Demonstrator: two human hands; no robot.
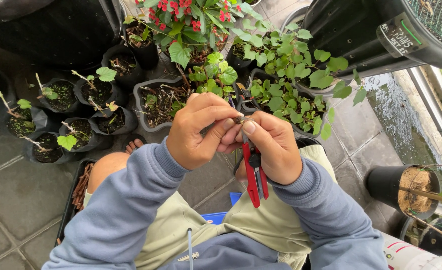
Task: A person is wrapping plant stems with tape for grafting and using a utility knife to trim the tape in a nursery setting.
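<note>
Hands: two, raised together above the lap, touching at the fingertips.
Left hand (198, 131): fingers curled, thumb and forefinger pressed on a small brown cutting (239, 120).
Right hand (270, 146): thumb tip pressed on the same cutting from the other side; the remaining fingers wrap a red-handled pruner (255, 175).
Cutting: one, short, pinched between both thumbs at the centre of the view, above the pruner handles.
Pruner: one, handles hanging down past the right palm, blades pointing up behind the fingers; whether the blades are closed cannot be told.
Small bags (81, 134): about six black grow bags at left, each with one bare stem and a leaf or two, standing close together, several touching.
Grey pot (142, 102): one, just ahead of the left hand, holding soil and twigs.
Leafy plants (286, 75): a dense clump ahead of the right hand, with one red-flowered plant (186, 15) behind.
Large containers: one black drum (361, 35) at upper right; one black pot (385, 185) with brown fibre at right.
Tray (73, 200): one, black, beside the left knee, holding brown sticks.
Open room: bare floor tiles (16, 200) at lower left and between the right knee and the black pot; ahead, pots crowd close to the hands.
</note>
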